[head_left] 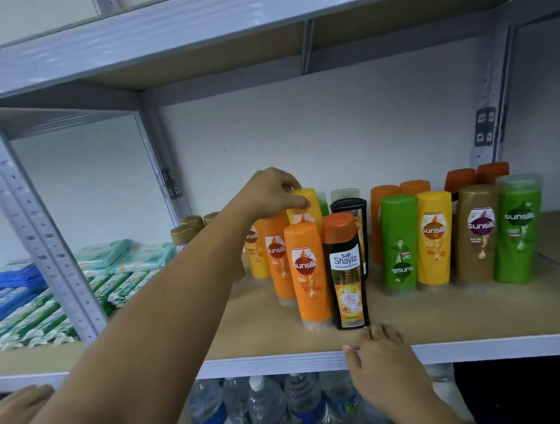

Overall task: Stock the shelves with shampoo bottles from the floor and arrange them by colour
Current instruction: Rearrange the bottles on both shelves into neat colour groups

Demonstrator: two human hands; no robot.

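Left hand (271, 192) pinching the top of a yellow shampoo bottle (314, 208) mid-frame, right hand (381, 352) resting loose-fingered on the shelf edge (474, 352).

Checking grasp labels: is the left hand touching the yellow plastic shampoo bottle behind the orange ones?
Touching. The head view shows the left hand pinching the yellow plastic shampoo bottle by its cap.

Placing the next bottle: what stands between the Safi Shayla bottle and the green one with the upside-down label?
Nothing: the head view shows bare shelf board between the Safi Shayla bottle and that green bottle; an orange bottle stands behind.
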